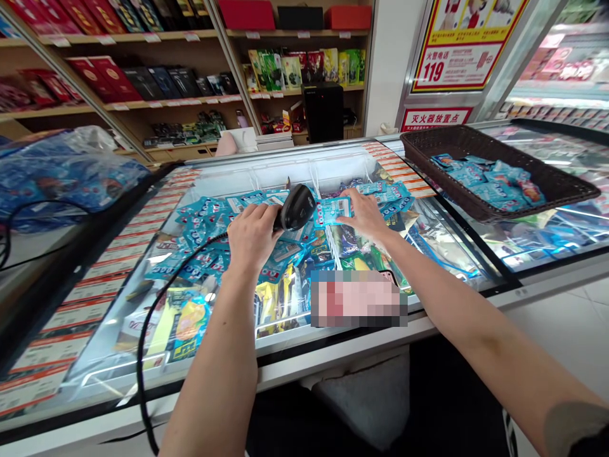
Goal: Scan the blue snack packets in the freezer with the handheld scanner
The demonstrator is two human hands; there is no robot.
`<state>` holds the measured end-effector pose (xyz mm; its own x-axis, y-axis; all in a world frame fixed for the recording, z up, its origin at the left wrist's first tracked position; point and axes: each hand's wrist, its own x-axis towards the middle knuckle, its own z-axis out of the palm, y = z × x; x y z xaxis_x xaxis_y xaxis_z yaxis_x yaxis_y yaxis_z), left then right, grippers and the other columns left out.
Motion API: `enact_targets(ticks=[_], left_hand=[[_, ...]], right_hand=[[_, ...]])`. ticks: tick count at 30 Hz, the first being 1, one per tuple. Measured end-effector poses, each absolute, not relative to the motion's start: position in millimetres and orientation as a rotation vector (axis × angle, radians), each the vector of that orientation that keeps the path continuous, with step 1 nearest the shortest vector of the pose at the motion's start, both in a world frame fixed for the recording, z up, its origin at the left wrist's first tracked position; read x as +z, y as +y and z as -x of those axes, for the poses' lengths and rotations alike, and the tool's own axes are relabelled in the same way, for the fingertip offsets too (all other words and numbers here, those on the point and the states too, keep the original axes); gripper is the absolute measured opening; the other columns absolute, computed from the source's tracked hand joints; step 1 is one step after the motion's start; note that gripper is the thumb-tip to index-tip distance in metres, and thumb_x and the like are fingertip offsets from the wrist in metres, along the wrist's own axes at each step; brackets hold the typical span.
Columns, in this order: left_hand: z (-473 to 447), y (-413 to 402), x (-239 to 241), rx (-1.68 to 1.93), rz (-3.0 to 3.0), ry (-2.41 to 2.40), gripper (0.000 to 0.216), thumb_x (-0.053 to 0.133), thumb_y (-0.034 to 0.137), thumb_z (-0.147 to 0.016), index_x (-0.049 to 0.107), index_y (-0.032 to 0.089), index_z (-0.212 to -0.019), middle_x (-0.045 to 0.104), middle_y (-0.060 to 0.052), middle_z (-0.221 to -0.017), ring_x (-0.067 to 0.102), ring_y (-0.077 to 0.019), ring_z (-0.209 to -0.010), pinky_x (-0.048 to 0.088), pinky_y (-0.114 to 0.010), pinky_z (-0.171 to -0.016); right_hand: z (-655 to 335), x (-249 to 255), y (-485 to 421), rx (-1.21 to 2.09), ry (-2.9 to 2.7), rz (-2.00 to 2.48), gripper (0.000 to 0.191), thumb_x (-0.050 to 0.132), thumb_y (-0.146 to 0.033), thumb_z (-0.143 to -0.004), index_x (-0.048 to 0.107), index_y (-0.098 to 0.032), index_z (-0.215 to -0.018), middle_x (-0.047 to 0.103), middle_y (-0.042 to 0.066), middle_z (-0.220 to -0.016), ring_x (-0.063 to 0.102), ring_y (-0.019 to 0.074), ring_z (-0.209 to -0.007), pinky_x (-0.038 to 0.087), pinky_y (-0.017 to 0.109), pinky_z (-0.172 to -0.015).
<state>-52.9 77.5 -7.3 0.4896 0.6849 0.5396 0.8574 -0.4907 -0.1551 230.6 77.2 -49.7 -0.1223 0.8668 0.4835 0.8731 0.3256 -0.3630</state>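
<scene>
My left hand (252,236) is wrapped round the handle of a black barcode scanner (295,207), whose head points right at a light-blue packet (332,210). My right hand (365,214) holds that packet by its right edge, barcode side up, above the glass lid of a chest freezer (447,251). The scanner's black cable (157,304) runs down from my left hand over the freezer's front edge. Several more light-blue packets (204,235) lie spread on the glass to the left and behind my hands.
A dark woven basket (561,184) with several blue packets stands on the freezer at the right. Blue plastic bags (57,168) sit on the left. Wooden shelves (171,101) of boxed goods fill the back wall. A blurred patch (359,298) lies on the freezer's front.
</scene>
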Motion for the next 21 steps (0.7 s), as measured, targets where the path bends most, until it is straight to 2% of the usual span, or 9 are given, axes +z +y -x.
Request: enact_targets(ticks=[3,7,14,21], left_hand=[[49.9,76.6,-7.0,-0.584,2.379,-1.247,0.033,0.058,0.028,-0.087,0.060,0.022,-0.119,0.068,-0.012,-0.100,0.060,-0.0313,-0.103,0.044,-0.039,-0.080],[42.5,73.6,-6.0,-0.535,2.390,-1.177,0.033,0.061,0.026,-0.085,0.061,0.021,-0.118,0.069,-0.011,-0.101,0.061,-0.0306,-0.101,0.044,-0.039,-0.079],[27.4,64.6,-2.1,-0.513,2.442,-1.072,0.033,0.061,0.030,-0.086,0.061,0.021,-0.117,0.070,-0.009,-0.101,0.062,-0.0287,-0.101,0.045,-0.038,-0.079],[22.5,60.5,0.3,-0.511,2.469,-1.096,0.030,0.059,0.032,-0.088,0.062,0.021,-0.116,0.071,-0.009,-0.100,0.062,-0.0282,-0.101,0.043,-0.037,-0.073]], right_hand=[[-234.0,-53.0,80.4,-0.031,-1.897,1.567,0.045,0.063,-0.036,-0.088,0.049,-0.020,-0.127,0.070,0.006,-0.099,0.063,0.0282,-0.098,0.038,0.041,-0.092],[-235.7,-55.3,81.9,-0.115,-1.852,1.619,0.046,0.057,-0.036,-0.092,0.047,-0.020,-0.134,0.069,0.006,-0.091,0.061,0.0297,-0.103,0.038,0.042,-0.092],[-235.4,-55.2,81.4,-0.232,-1.824,1.674,0.046,0.052,-0.039,-0.095,0.046,-0.020,-0.137,0.069,0.009,-0.097,0.058,0.0315,-0.108,0.038,0.042,-0.090],[-234.0,-55.4,81.8,-0.313,-1.832,1.675,0.046,0.056,-0.035,-0.094,0.045,-0.020,-0.137,0.070,0.007,-0.095,0.058,0.0303,-0.105,0.038,0.042,-0.090]])
